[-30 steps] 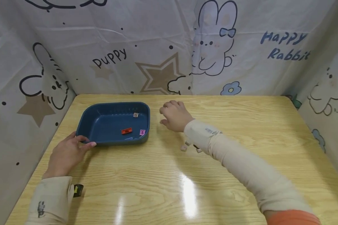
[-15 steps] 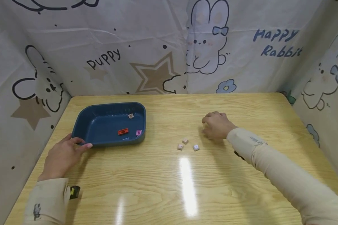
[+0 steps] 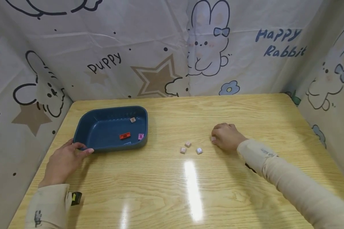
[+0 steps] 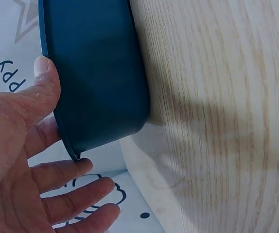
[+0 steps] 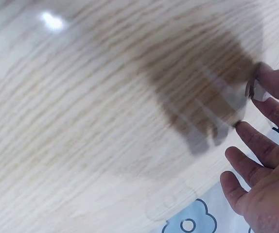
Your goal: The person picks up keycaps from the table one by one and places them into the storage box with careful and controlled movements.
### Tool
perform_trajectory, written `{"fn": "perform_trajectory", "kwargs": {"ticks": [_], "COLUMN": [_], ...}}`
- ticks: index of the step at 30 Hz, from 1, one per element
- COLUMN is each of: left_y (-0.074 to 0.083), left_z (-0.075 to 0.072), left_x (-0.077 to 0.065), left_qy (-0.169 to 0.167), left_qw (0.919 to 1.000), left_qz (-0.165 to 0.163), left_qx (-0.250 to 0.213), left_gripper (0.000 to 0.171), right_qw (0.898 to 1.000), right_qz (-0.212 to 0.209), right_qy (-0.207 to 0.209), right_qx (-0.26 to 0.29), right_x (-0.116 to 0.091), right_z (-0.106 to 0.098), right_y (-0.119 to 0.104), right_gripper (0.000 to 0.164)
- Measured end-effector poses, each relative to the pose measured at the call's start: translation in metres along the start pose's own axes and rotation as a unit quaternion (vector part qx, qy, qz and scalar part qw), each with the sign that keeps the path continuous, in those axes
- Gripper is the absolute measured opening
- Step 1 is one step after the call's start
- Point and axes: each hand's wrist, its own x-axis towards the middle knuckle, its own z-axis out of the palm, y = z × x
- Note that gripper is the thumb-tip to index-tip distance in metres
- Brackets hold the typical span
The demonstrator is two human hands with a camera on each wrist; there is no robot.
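A deep blue rectangular tray [image 3: 109, 146] stands at the left of the table. My left hand [image 3: 64, 160] grips its near left corner, thumb and index finger on the rim [image 4: 57, 116] and the other fingers extended. To the right, my right hand [image 3: 227, 137] is low over the table, pinching a small pale keycap [image 5: 257, 91] between thumb and index finger. Just left of that hand lie three small white keycaps [image 3: 199, 150]. Inside the tray are an orange wide keycap [image 3: 125, 135], a pink keycap [image 3: 141, 136], a pale keycap [image 3: 132, 120] and a partly hidden bluish piece.
The wood-grain table [image 3: 160, 197] is bounded at the back and sides by a printed cloth [image 3: 149, 28] with cartoon animals. Glare streaks lie on the near part of the table.
My right hand has moved from beside the tray to the right, past the loose keycaps, and come down to the table, where it now pinches a keycap. The left hand keeps its hold.
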Motion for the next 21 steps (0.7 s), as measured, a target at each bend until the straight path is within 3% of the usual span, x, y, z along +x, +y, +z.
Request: {"fn": "perform_trajectory", "kwargs": {"ticks": [13,21], "left_y": [0.000,0.001], "left_z": [0.001,0.000], "left_x": [-0.001,-0.001], "left_qy": [0.000,0.003], "left_qw": [1.0000,1.0000], "left_qz": [0.001,-0.002], "left_qx": [-0.003,-0.002], "left_gripper": [0.055,0.057], "right_qw": [1.000,1.000], "right_qz": [-0.009,-0.012], "right_qy": [0.030,0.022], "right_qx": [-0.004,-0.013], "right_x": [0.008,0.030], "right_z": [-0.007,-0.025], "right_y": [-0.004,-0.026], "right_gripper": [0.016,0.016]}}
